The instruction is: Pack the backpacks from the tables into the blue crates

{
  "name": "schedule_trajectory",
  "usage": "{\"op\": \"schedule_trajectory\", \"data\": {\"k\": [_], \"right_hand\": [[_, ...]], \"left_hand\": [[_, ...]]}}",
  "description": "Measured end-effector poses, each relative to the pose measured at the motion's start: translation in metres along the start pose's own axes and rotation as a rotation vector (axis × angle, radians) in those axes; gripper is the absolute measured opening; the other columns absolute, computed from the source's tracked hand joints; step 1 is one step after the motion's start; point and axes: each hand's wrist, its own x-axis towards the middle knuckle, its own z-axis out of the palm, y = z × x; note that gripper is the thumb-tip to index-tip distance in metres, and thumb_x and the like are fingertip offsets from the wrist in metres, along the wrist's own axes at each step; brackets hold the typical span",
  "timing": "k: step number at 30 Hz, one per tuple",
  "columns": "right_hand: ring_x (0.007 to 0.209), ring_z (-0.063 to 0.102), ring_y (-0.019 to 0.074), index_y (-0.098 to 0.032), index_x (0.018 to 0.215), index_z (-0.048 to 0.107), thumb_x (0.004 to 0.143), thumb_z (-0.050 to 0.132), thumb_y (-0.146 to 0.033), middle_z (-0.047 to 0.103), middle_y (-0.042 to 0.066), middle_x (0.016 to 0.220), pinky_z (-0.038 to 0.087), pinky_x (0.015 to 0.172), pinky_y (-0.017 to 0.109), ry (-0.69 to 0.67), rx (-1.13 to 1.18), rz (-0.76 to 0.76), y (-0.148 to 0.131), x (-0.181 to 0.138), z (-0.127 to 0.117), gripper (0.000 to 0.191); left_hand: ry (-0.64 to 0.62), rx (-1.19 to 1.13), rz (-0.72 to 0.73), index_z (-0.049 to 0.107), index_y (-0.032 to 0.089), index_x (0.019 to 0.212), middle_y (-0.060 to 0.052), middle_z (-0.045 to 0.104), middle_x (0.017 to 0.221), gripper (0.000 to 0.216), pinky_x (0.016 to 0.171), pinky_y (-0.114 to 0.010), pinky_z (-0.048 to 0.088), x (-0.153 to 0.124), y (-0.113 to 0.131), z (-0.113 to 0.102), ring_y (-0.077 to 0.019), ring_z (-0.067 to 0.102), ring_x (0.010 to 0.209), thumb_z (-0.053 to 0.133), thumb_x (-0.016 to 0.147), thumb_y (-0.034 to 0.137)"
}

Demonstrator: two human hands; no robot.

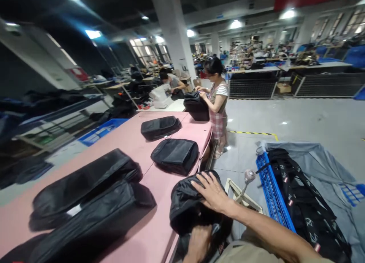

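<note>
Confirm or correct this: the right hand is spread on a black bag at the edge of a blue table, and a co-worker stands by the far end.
Wrong on colour: the head view shows a pink table. The rest holds: the right hand is spread on a black bag at the table's edge, and a co-worker stands by the far end.

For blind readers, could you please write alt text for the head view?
Right hand spread on a black bag, left hand curled at its near side, at the edge of a pink table with more black bags; another person stands beyond.
</note>
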Motion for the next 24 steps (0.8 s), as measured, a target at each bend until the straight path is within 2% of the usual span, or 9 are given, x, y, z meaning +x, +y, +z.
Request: {"op": "schedule_trajectory", "data": {"k": [4,8,10,12,15,18,20,22,24], "right_hand": [[0.141,0.064,0.0325,-0.023,0.143,0.072,0.095,0.076,-0.017,0.076,0.012,0.145,0.053,0.121,0.053,-0.007,0.030,0.326,0.055,-0.033,-0.008,0.048],[0.110,0.073,0.0247,-0.024,0.118,0.077,0.097,0.067,-0.011,0.083,0.006,0.115,0.060,0.087,0.035,0.167,0.059,0.372,0.074,-0.088,-0.027,0.027],[0.105,0.074,0.0234,-0.024,0.118,0.076,0.098,0.062,-0.007,0.083,0.005,0.110,0.059,0.082,0.033,0.271,0.050,0.372,0.067,-0.118,-0.037,0.029],[0.102,0.076,0.0232,-0.023,0.122,0.074,0.102,0.058,-0.008,0.083,0.006,0.109,0.060,0.081,0.033,0.357,0.035,0.387,0.057,-0.145,-0.048,0.030],[0.100,0.077,0.0238,-0.024,0.128,0.073,0.108,0.054,-0.015,0.083,0.008,0.111,0.062,0.082,0.035,0.462,0.008,0.448,0.047,-0.176,-0.064,0.029],[0.099,0.079,0.0240,-0.025,0.129,0.073,0.112,0.053,-0.021,0.083,0.008,0.110,0.063,0.083,0.036,0.549,0.003,0.546,0.052,-0.200,-0.082,0.027],[0.099,0.079,0.0237,-0.025,0.125,0.075,0.113,0.052,-0.023,0.083,0.008,0.108,0.063,0.084,0.035,0.593,0.011,0.617,0.063,-0.213,-0.091,0.025],[0.094,0.080,0.0231,-0.025,0.119,0.076,0.114,0.053,-0.027,0.083,0.007,0.103,0.062,0.081,0.033,0.604,0.031,0.697,0.078,-0.222,-0.096,0.024],[0.087,0.079,0.0226,-0.025,0.111,0.077,0.113,0.053,-0.031,0.082,0.006,0.095,0.059,0.075,0.032,0.567,0.057,0.793,0.095,-0.225,-0.098,0.025]], "left_hand": [[-0.158,0.128,0.104,0.082,0.021,0.114,-0.018,0.086,0.112,0.026,0.096,-0.043,0.058,0.013,0.028,0.038,-0.0397,0.082,0.110,0.075,0.090,0.029],[-0.076,0.118,0.276,0.080,0.020,0.115,-0.016,0.086,0.106,0.030,0.092,-0.042,0.059,0.026,0.035,0.039,-0.0375,0.082,0.104,0.076,0.089,0.036],[0.083,0.045,0.464,0.077,0.021,0.124,-0.012,0.087,0.108,0.035,0.086,-0.037,0.060,0.027,0.036,0.027,-0.0319,0.083,0.099,0.075,0.091,0.031],[0.338,-0.026,0.721,0.073,0.023,0.137,-0.008,0.087,0.113,0.044,0.082,-0.032,0.061,0.025,0.041,0.008,-0.0246,0.083,0.095,0.068,0.094,0.016],[0.738,-0.086,0.969,0.067,0.025,0.151,-0.007,0.088,0.117,0.058,0.091,-0.033,0.063,0.027,0.062,-0.034,-0.0224,0.082,0.102,0.063,0.096,0.005],[0.885,-0.124,0.825,0.054,0.026,0.166,-0.013,0.081,0.139,0.072,0.116,-0.048,0.058,0.052,0.097,-0.078,-0.0305,0.073,0.134,0.072,0.097,0.012],[0.832,-0.152,0.738,0.042,0.023,0.173,-0.019,0.066,0.161,0.081,0.127,-0.061,0.050,0.083,0.121,-0.096,-0.0358,0.058,0.155,0.069,0.097,0.013],[0.760,-0.183,0.729,0.035,0.021,0.177,-0.020,0.056,0.171,0.086,0.130,-0.064,0.047,0.117,0.138,-0.101,-0.0360,0.048,0.164,0.062,0.096,0.009],[0.741,-0.223,0.743,0.035,0.023,0.177,-0.016,0.058,0.171,0.085,0.131,-0.059,0.047,0.147,0.146,-0.096,-0.0315,0.051,0.162,0.054,0.096,0.004]]}}
